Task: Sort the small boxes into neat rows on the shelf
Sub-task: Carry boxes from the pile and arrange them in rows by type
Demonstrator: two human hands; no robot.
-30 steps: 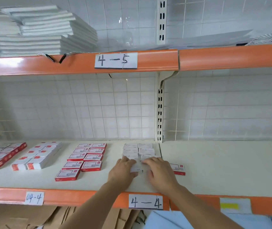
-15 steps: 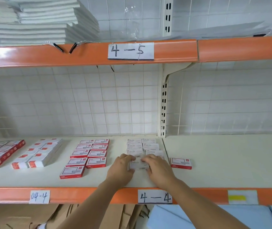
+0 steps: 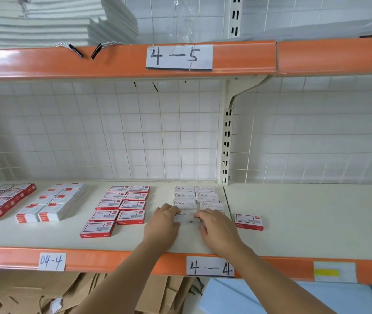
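I see my left hand [image 3: 162,223] and right hand [image 3: 216,227] still pinching one white staples box [image 3: 186,217] between curled fingers at the front of the white rows [image 3: 195,196] on the shelf [image 3: 305,214], nudged slightly further back than before; the lone red box [image 3: 248,221] stays put.

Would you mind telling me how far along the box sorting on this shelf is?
Mostly done, it seems. Done: the red boxes sit in two rows, though the front one is slightly askew, and the white staples boxes are lined up behind the hands. In hand: the left hand and right hand hold a white staples box at the front of that group. Left: one stray red box lying apart on the right.
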